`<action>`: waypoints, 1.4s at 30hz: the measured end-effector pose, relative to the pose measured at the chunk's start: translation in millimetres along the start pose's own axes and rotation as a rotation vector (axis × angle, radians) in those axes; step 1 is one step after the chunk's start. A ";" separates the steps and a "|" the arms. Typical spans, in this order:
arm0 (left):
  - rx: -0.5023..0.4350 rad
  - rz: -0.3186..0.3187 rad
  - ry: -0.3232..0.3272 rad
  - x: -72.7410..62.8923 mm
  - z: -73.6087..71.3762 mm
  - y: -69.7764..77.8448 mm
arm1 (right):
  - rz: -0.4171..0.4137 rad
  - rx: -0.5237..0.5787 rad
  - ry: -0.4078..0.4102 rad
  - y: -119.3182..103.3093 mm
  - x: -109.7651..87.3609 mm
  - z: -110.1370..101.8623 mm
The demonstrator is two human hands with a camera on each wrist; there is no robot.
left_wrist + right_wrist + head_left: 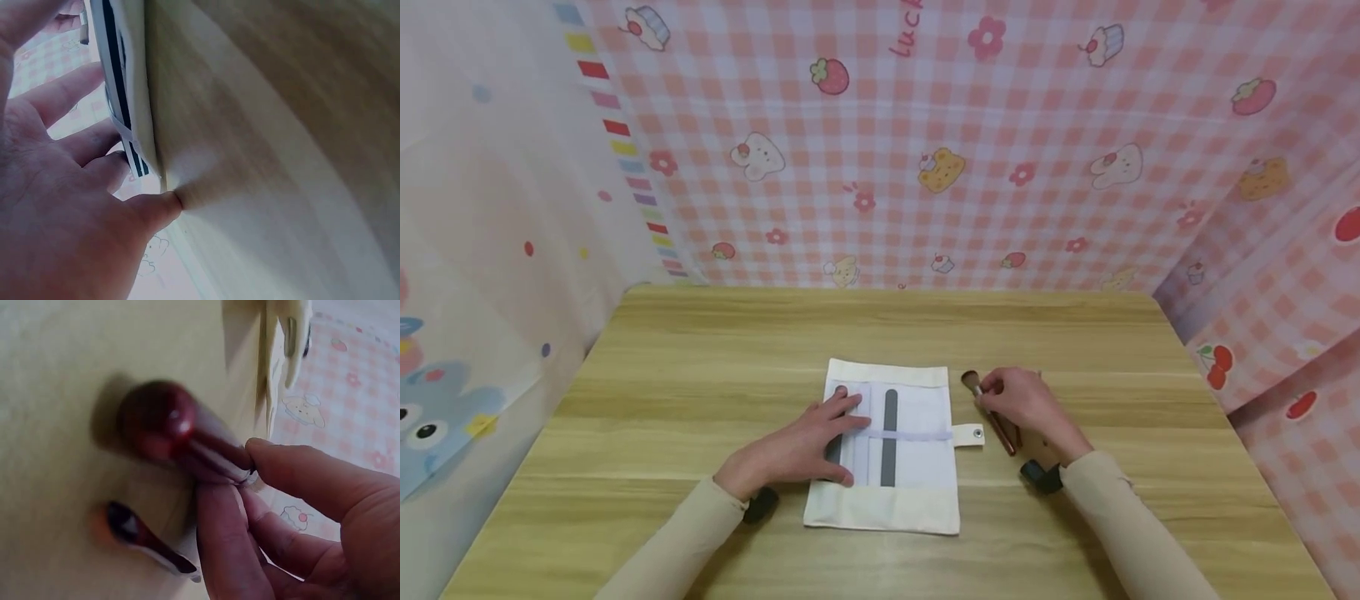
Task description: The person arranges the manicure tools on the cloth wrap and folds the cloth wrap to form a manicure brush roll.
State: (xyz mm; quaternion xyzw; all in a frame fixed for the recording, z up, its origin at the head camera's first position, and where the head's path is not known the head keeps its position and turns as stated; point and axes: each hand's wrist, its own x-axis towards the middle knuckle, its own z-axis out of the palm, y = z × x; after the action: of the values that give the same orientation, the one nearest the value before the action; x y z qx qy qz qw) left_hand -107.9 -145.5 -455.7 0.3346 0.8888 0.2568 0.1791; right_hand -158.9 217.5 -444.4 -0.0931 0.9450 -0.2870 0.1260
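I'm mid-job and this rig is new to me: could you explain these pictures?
There is no machine: each grip is a person's bare hand. The head picture comes from a camera worn on the head, looking forward and down; each wrist picture comes from a camera worn there, watching that grip's work. On the wooden table lies an open white fabric case with two dark grey strips inside. The left grip is spread over the case's left part, seen from the head. Beside the case, the right grip pinches a red-handled brush; another dark red handle lies nearby.
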 end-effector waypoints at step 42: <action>0.227 0.155 0.082 74.1 -1.5 36.0 | -0.032 0.661 0.116 -45.7 3.8 11.6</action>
State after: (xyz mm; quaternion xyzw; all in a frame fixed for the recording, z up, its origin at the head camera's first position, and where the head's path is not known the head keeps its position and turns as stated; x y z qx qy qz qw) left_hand -143.3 -72.0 -444.6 0.4098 0.8902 0.1810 0.0830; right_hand -154.4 173.2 -428.5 -0.0454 0.8048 -0.5847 0.0908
